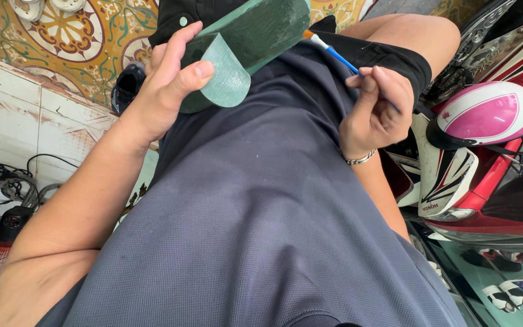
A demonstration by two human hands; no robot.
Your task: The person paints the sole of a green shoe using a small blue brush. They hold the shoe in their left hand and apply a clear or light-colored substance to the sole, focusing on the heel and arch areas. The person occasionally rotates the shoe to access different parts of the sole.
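Left hand [167, 82] closed round the edge of a dark green slab w/ a rounded, paler green cut end [243, 42]; thumb pressed flat on the pale end face, fingers wrapped behind & mostly hidden. Slab tilted up and away from left hand, held above the lap, over a grey-blue knit shirt [261, 230] filling the mid & lower view.

Right hand [375, 112] pinched shut on a thin blue-handled brush w/ white ferrule [334, 56]; fingertips bunched on the rear of the handle, handle running up-left from right hand to the slab. Brush tip at the slab's lower right edge, an orange bit showing there; touching or just short of it, cannot tell. Silver chain bracelet [359, 160] on the right wrist.

Hands apart, slab & brush between them.

Right of right hand: pink & white helmet [484, 114] on a red, white & black motorbike [491, 188], close by. Left of left hand & beyond: patterned floor tiles in ochre, red & green [62, 42], a black shoe [127, 85] just beside the left wrist. Lower left, well apart from both hands: tangle of black & white cables [13, 181].
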